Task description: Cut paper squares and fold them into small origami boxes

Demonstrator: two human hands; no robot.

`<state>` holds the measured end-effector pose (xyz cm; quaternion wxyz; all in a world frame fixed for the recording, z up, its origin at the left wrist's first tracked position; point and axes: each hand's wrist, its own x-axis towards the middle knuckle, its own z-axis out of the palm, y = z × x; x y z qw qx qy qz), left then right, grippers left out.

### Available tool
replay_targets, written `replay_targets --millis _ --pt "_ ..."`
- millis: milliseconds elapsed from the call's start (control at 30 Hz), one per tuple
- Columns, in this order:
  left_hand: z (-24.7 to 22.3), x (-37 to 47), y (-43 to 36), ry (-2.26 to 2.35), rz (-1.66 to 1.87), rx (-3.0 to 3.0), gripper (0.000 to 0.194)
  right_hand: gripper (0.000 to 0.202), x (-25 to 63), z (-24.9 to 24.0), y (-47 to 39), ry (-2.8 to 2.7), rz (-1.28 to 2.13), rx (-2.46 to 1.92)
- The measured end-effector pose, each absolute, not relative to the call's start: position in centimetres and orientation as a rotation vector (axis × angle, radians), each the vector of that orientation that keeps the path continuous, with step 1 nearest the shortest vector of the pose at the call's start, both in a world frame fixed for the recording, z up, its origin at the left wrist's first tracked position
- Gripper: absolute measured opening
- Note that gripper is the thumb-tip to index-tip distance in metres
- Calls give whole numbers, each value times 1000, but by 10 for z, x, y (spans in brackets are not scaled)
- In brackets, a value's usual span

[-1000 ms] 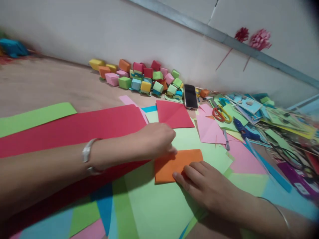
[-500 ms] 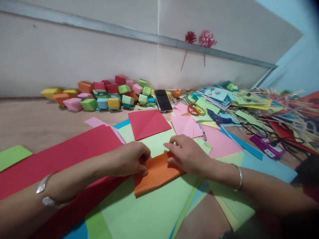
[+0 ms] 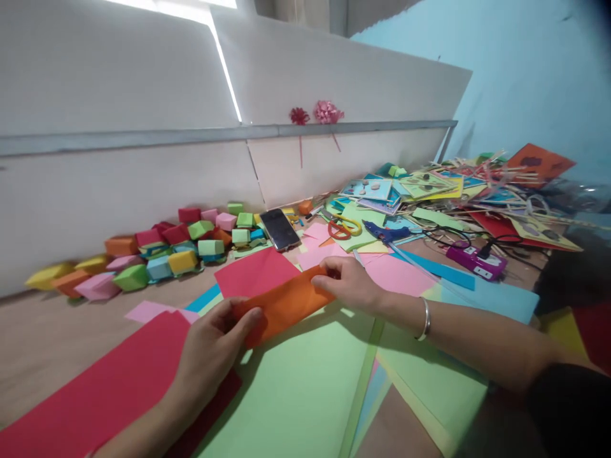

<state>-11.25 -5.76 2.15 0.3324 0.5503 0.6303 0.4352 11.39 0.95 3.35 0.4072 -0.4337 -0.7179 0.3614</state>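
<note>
A folded strip of orange paper (image 3: 286, 306) is held up between my two hands, tilted above a pale green sheet (image 3: 296, 388). My left hand (image 3: 214, 343) grips its left end, thumb in front and fingers behind. At the opposite end my right hand (image 3: 351, 283) pinches it near the upper corner. Just beyond the strip lies a square of red paper (image 3: 252, 272), with pink paper (image 3: 322, 254) beside it. A large red sheet (image 3: 109, 388) runs under my left forearm.
Several small folded paper boxes (image 3: 184, 261) line the wall at left. Further right are a phone (image 3: 280, 229), scissors (image 3: 344, 227), a blue glue gun (image 3: 386, 231) and a purple power strip (image 3: 477, 259). Cards and sticks (image 3: 429, 184) pile up at the far right.
The orange paper has come up off the green sheet and is now gripped at both ends. My left hand has turned, thumb in front. The view has tilted upward and turned right.
</note>
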Motion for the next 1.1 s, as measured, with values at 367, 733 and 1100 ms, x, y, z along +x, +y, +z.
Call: replay_targets --millis 367,733,1100 --pt "14 -116 -55 1693 1179 1353 43 24 116 33 13 -1772 873 -1054" --pt "11 -118 -57 1661 1205 1381 41 26 117 31 13 -1729 845 -1058" --pt "22 -114 -57 1665 1368 1538 22 21 124 36 22 -1729 977 -976"
